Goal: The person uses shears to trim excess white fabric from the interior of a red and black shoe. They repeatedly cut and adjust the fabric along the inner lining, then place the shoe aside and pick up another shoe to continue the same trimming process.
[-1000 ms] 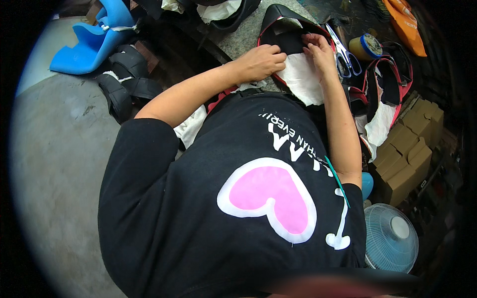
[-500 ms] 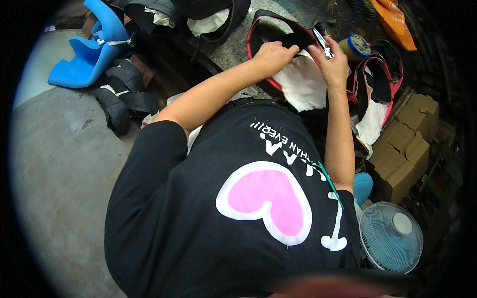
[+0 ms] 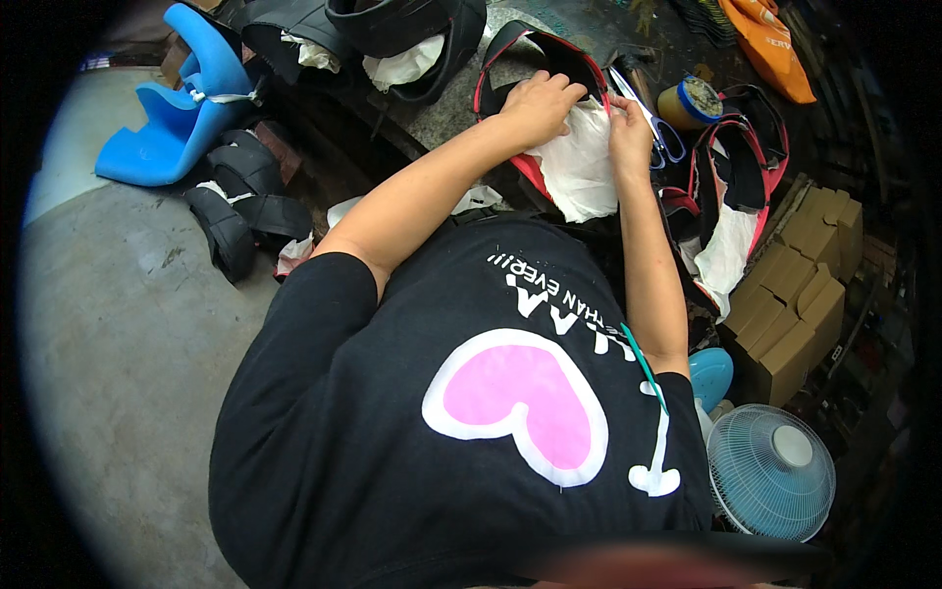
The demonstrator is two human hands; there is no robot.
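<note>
A black strapped piece with red edging, perhaps a sandal upper, lies in front of me with white lining cloth hanging from it toward my body. My left hand is closed over its inner part, fingers bent and pressed together, tips partly hidden. At its right edge, my right hand pinches the red border between thumb and fingers. Scissors with blue handles lie just right of that hand, their blades pointing away from me.
Right of the scissors stand a tub with a blue rim and a similar red-edged piece. Cardboard boxes and a fan are farther right. Black strapped pieces lie at the back left, near a blue foam piece.
My right hand has moved from beside the scissors onto the piece's red edge, uncovering the scissors' handles. My left hand has shifted slightly, staying on the piece.
</note>
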